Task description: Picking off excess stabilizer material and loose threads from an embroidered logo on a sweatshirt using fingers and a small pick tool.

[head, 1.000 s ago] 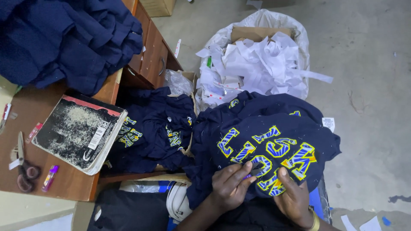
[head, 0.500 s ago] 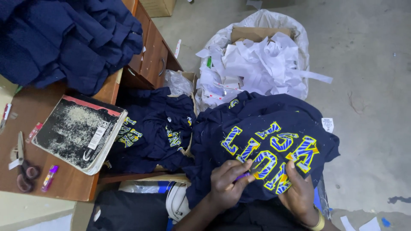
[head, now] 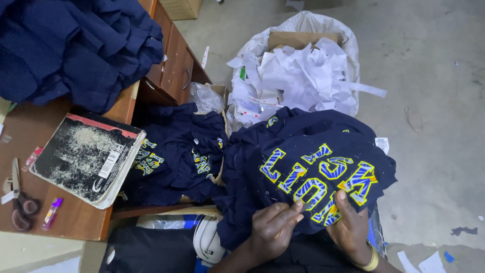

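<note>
A navy shirt (head: 303,151) with yellow-and-blue appliqué letters (head: 323,177) lies spread over my lap. My left hand (head: 273,227) rests on its near edge, fingers curled and pinching at the fabric just below the letters. My right hand (head: 348,227), with a yellow band on the wrist, presses its fingers onto the lettering beside it. Loose white threads speckle the cloth.
A pile of similar navy shirts (head: 177,156) sits to the left. On the wooden desk (head: 81,222) lie a worn notebook (head: 86,156), scissors (head: 17,199), a small purple object (head: 52,212) and a heap of navy fabric (head: 76,45). A sack of white paper scraps (head: 298,71) stands on the concrete floor.
The shirt has been shifted slightly away and to the right on my lap. Both hands have crept a little along the lettering.
</note>
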